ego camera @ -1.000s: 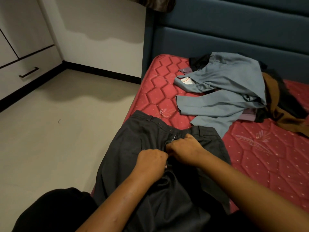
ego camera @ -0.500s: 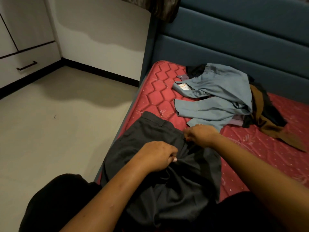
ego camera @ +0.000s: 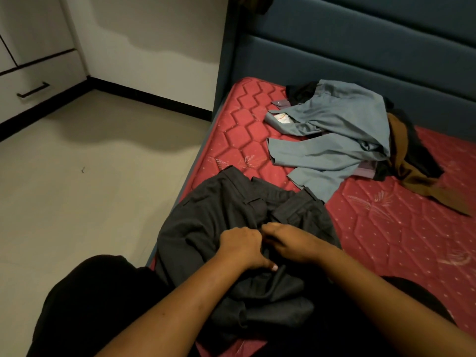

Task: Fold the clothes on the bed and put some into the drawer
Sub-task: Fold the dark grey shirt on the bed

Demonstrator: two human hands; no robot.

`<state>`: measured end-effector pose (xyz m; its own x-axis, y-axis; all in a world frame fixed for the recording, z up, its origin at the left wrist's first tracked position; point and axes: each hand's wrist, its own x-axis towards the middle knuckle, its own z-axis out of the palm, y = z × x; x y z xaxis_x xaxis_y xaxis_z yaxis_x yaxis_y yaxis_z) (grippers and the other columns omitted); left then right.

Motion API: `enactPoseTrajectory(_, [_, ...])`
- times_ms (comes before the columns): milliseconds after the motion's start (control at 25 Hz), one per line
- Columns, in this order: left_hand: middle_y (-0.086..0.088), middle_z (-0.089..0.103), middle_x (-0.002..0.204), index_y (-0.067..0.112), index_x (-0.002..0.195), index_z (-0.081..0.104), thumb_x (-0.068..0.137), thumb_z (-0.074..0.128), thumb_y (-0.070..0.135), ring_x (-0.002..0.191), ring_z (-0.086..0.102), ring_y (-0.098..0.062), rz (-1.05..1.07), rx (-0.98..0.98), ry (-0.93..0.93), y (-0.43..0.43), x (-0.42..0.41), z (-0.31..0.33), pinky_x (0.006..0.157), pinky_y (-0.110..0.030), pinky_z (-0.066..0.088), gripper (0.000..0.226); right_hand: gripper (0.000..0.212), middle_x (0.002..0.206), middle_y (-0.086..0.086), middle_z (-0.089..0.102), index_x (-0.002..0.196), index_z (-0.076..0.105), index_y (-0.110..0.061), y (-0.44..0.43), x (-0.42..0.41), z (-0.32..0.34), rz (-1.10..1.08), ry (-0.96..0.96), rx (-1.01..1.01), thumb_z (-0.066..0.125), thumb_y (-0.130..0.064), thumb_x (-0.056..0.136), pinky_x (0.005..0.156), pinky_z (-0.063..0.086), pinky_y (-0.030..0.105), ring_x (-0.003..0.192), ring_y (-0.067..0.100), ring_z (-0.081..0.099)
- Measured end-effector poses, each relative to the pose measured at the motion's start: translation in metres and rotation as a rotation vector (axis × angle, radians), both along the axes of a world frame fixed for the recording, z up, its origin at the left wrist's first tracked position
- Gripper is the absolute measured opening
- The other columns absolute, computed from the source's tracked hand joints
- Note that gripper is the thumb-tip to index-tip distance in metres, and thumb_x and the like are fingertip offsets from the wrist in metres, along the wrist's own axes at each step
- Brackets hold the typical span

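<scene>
Dark grey trousers (ego camera: 221, 217) lie crumpled on the near left part of the red mattress (ego camera: 386, 228), waistband toward the headboard. My left hand (ego camera: 243, 244) and my right hand (ego camera: 291, 243) sit side by side at the trousers' middle, fingers curled into the cloth. Further back lies a heap of clothes: a blue-grey garment (ego camera: 332, 135) on top, a brown one (ego camera: 412, 171) and black cloth beside it. A white drawer (ego camera: 38, 83) with a black handle is in the cabinet at far left.
The blue padded headboard (ego camera: 360, 55) runs behind the bed. Pale floor (ego camera: 90, 163) spreads to the left between bed and cabinet. My dark-clothed knees are at the bottom of the view.
My right hand came back from the waistband's right side to the trousers' middle, beside my left hand. The waistband now lies bunched and folded inward.
</scene>
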<state>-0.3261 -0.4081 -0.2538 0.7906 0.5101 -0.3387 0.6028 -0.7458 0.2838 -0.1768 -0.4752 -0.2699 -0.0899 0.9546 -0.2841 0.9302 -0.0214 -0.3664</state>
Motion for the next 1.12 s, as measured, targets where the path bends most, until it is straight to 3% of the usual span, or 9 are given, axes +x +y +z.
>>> enactPoseTrajectory(160, [-0.007,0.062,0.124,0.016,0.113,0.06,0.065,0.068,0.073,0.114,0.059,-0.027,0.108,-0.025,0.048,0.01,-0.001,-0.002,0.085,-0.034,0.047,0.075,0.01,0.102,0.008,0.057,0.1,0.051,-0.008,-0.002,-0.01,0.0,0.008,0.024,-0.028,0.049,-0.016,0.096,0.08,0.045,0.04,0.091,0.023,0.057])
enactPoseTrajectory(280, [-0.006,0.061,0.123,0.017,0.113,0.058,0.065,0.072,0.069,0.113,0.058,-0.027,0.125,0.003,0.03,0.017,0.0,-0.002,0.084,-0.034,0.047,0.073,0.023,0.121,0.002,0.056,0.112,0.049,-0.016,-0.001,-0.017,0.003,0.031,-0.086,-0.083,0.052,-0.028,0.092,0.079,0.046,0.039,0.102,0.026,0.059])
enactPoseTrajectory(400, [-0.001,0.048,0.13,0.022,0.125,0.042,0.065,0.079,0.056,0.114,0.055,-0.026,0.068,0.089,-0.14,0.022,0.001,-0.005,0.083,-0.037,0.047,0.078,0.047,0.154,-0.01,0.028,0.138,0.039,-0.026,0.005,-0.016,-0.003,-0.004,-0.307,-0.019,0.045,-0.045,0.095,0.084,0.048,0.04,0.114,0.028,0.058])
enactPoseTrajectory(480, [0.0,0.03,0.14,0.031,0.135,0.032,0.063,0.082,0.052,0.118,0.05,-0.027,0.031,0.097,-0.187,0.027,0.001,-0.008,0.084,-0.04,0.049,0.09,0.058,0.156,-0.005,0.024,0.141,0.034,-0.023,0.015,-0.007,-0.006,-0.17,-0.29,-0.013,0.047,-0.053,0.093,0.086,0.047,0.042,0.116,0.031,0.057])
enactPoseTrajectory(640, [0.001,-0.007,0.158,0.04,0.141,0.029,0.06,0.078,0.063,0.133,0.03,-0.032,0.105,0.102,-0.02,0.034,0.0,-0.016,0.093,-0.043,0.045,0.098,0.059,0.125,0.002,0.059,0.122,0.05,-0.024,0.024,0.016,-0.002,-0.324,-0.181,-0.107,0.069,-0.056,0.077,0.087,0.049,0.038,0.113,0.026,0.058])
enactPoseTrajectory(760, [0.003,-0.012,0.158,0.03,0.142,0.026,0.06,0.072,0.073,0.132,0.027,-0.032,0.229,0.152,-0.043,0.035,0.002,-0.017,0.09,-0.042,0.046,0.104,0.017,0.096,-0.006,0.068,0.092,0.063,-0.029,0.016,0.034,0.015,-0.346,0.032,0.118,0.075,-0.028,0.079,0.081,0.05,0.031,0.092,0.014,0.064])
enactPoseTrajectory(880, [0.002,-0.015,0.158,0.028,0.147,0.018,0.062,0.064,0.078,0.131,0.027,-0.029,0.282,0.251,-0.085,0.031,0.004,-0.021,0.087,-0.04,0.047,0.109,0.031,0.065,-0.015,0.057,0.067,0.058,-0.032,-0.007,0.066,0.034,-0.447,0.267,0.165,0.065,-0.002,0.069,0.064,0.041,0.018,0.063,-0.003,0.051])
enactPoseTrajectory(1000, [0.0,-0.016,0.158,0.032,0.151,0.01,0.066,0.061,0.077,0.132,0.023,-0.027,0.198,0.336,-0.113,0.021,0.009,-0.028,0.086,-0.037,0.043,0.108,0.041,0.063,-0.008,0.056,0.057,0.054,-0.025,-0.023,0.089,0.033,-0.459,0.118,-0.12,0.048,0.013,0.069,0.062,0.04,0.023,0.061,0.006,0.049])
enactPoseTrajectory(1120, [-0.002,-0.01,0.159,0.03,0.151,0.01,0.07,0.062,0.073,0.138,0.017,-0.028,0.149,0.343,-0.105,0.018,0.011,-0.034,0.097,-0.041,0.038,0.106,0.045,0.08,0.003,0.064,0.052,0.06,-0.028,-0.023,0.092,0.03,-0.471,-0.115,-0.288,0.046,0.008,0.075,0.066,0.044,0.025,0.074,0.019,0.058])
